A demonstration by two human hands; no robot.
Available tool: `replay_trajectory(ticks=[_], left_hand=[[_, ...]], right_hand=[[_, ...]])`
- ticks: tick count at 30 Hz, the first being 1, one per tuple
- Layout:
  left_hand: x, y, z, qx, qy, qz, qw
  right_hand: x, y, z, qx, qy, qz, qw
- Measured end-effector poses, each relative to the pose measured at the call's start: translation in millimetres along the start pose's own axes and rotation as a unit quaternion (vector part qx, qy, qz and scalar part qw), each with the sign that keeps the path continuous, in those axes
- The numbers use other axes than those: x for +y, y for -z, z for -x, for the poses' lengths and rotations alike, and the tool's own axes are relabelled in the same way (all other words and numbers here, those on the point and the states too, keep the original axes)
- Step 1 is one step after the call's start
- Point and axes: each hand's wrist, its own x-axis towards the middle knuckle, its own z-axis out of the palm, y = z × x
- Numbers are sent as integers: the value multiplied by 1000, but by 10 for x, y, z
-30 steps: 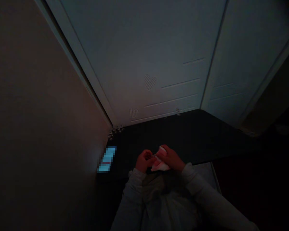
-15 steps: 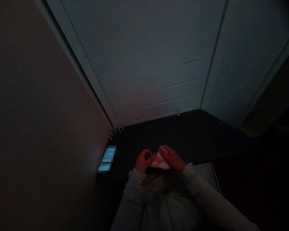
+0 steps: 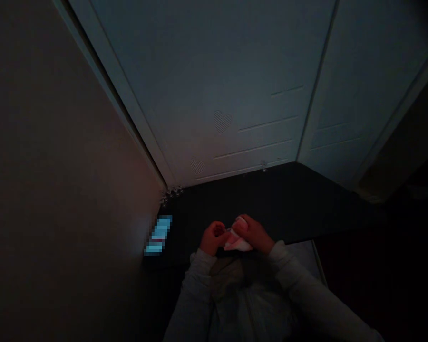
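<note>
As the right hand (image 3: 256, 233) clutches a pale cloth (image 3: 238, 243), the left hand (image 3: 211, 239) curls alongside — its hold too dim to tell.

Pale cloth (image 3: 237, 244) in right fingers (image 3: 247, 230), left fingers (image 3: 222, 239) near its edge, black table (image 3: 271, 199) beyond

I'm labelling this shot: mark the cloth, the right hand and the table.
Cloth (image 3: 238, 243): head view, pale lower part.
Right hand (image 3: 256, 233): head view, its back.
Table (image 3: 264, 197): head view, dark top.
</note>
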Motion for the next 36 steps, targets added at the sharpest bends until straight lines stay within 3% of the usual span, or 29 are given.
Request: replay_trajectory(ticks=[10,21,28,36], left_hand=[[16,0,6,-7,-21,-26,999],[-45,-2,-14,-9,-6,-9,1000],[36,-9,7,-2,-5,-10,1000],[14,-8,7,1,-7,20,1000]], right_hand=[[-17,-21,-5,4,-20,38,999],[11,-5,24,-22,16,12,1000],[58,-20,3,-14,39,-11,999],[60,-21,-5,-15,16,9,1000]])
